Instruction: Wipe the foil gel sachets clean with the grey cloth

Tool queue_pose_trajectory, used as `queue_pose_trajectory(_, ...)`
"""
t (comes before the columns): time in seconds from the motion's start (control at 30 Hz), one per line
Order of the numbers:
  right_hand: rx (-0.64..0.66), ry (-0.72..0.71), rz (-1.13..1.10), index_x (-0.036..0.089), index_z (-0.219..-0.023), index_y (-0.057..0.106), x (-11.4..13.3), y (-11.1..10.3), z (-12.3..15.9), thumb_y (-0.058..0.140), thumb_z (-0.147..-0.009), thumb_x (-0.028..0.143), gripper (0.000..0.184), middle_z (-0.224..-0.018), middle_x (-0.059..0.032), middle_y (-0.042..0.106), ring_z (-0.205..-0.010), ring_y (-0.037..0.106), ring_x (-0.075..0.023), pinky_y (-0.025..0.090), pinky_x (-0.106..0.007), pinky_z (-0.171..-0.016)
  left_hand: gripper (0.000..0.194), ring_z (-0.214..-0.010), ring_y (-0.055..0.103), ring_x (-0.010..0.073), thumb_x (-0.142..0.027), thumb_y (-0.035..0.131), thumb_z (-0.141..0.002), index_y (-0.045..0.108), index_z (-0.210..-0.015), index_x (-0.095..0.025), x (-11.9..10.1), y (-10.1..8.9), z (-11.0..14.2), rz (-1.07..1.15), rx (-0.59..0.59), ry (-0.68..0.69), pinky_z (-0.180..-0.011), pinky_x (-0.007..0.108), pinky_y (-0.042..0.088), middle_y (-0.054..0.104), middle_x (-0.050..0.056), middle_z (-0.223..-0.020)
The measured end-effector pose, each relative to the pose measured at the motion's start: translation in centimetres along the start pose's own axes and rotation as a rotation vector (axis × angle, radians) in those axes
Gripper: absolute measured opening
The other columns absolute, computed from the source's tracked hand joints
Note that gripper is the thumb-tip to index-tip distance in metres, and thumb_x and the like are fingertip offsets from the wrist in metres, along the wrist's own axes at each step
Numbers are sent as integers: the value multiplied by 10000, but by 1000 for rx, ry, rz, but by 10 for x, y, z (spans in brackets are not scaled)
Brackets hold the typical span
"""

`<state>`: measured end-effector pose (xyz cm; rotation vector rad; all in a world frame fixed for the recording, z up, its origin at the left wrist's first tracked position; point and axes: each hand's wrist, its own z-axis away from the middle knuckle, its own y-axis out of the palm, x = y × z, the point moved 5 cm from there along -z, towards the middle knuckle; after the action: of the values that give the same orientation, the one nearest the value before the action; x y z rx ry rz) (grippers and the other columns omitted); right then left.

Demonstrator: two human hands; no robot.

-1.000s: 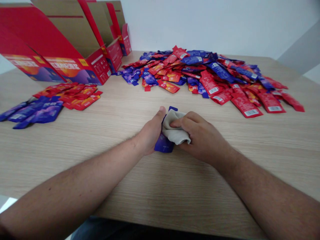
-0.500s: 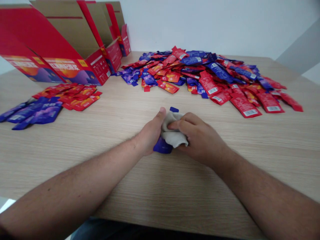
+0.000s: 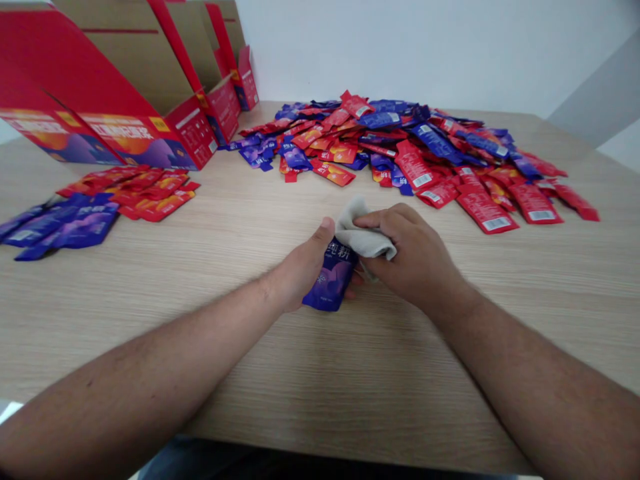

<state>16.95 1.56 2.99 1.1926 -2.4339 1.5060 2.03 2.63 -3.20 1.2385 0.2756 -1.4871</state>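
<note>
My left hand (image 3: 306, 268) is closed on a purple-blue pouch (image 3: 330, 280), its thumb along the left edge and fingertips showing past the right edge. The printed front of the pouch faces up. My right hand (image 3: 417, 257) grips a crumpled pale grey cloth (image 3: 367, 233). That cloth overlaps the top end of the pouch, hiding it. Both hands are over the middle of the table, close together.
A wide heap of red and purple pouches (image 3: 350, 137) lies at the back of the table (image 3: 350, 387). Red pouches (image 3: 155, 193) and purple pouches (image 3: 75, 223) lie grouped at left. Behind them stand open red cardboard boxes (image 3: 150, 137), flaps raised.
My right hand has moved the cloth up and to the right across the pouch. More of the pouch's printed front now shows. My left hand has stayed nearly in place.
</note>
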Motion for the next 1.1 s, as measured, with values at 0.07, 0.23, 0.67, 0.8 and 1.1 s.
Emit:
queue_pose_trajectory(0.07,20,1,-17,212,-1153,719,-1,0,-1,725,-803,173,353,-1016,-91,734,-984,675,-280,573,-413,-854,775,-607,719,212,-798,377,-986,742,-1005,-115,0,1,1,0,-8,-16,-579,328,612,757,129,-769)
queue_pose_trajectory(0.23,233,-73,-71,227,-1173,720,19,10,5,764,-804,202,372,-1148,-109,693,-1015,668,-270,569,-401,-864,570,-720,756,185,-584,377,-1088,746,-1116,-150,-7,6,2,131,-25,127,-679,269,617,790,109,-836)
queue_pose_trajectory(0.67,165,73,37,199,-1215,721,4,14,4,750,-820,221,397,-1146,-135,693,-1019,650,-300,557,-433,-883,275,-653,729,171,-359,563,-1045,732,-960,-160,-10,-7,-1,216,-385,173,-660,283,617,761,54,-768)
queue_pose_trajectory(0.8,358,17,-50,200,-1238,719,18,29,12,745,-850,235,391,-1197,-138,676,-1046,660,-285,561,-433,-923,373,-700,738,179,-359,471,-1076,749,-1070,-112,-18,-10,-4,294,-397,219,-685,289,616,779,76,-819)
queue_pose_trajectory(1.1,112,117,58,195,-1207,706,-4,13,3,725,-831,215,377,-1116,-138,690,-1018,645,-302,555,-433,-886,324,-531,632,128,-316,461,-1092,698,-949,-147,-12,-3,-4,331,-319,91,-645,272,601,702,27,-688)
